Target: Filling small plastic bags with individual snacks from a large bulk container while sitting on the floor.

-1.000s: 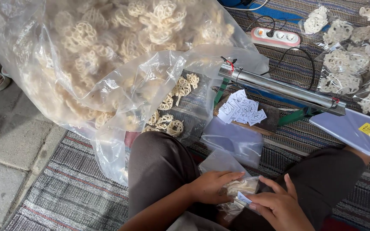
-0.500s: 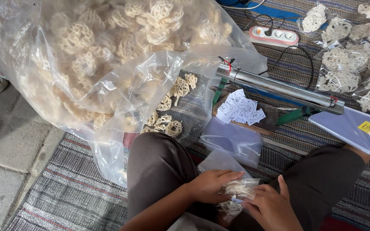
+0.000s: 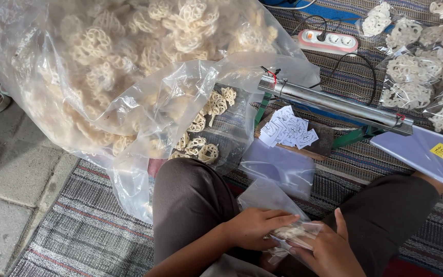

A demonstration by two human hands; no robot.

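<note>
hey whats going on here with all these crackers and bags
A person sits on a striped mat, both hands around a small clear bag of flower-shaped crackers in their lap. The left hand presses on top, the right hand holds it from below. A big sack of crackers lies ahead, beside a metal sealer bar and paper labels.

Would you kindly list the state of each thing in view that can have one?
Left hand: gripping the small bag.
Right hand: gripping the small bag from the other side.
Small bag: filled with crackers, mouth not sealed.
Big bag: open, full of crackers, some spilling near the mouth.
Heat sealer: bar shut, nothing in it.
Power strip: one plug in.
Packed bags: filled, piled on the mat.
</note>
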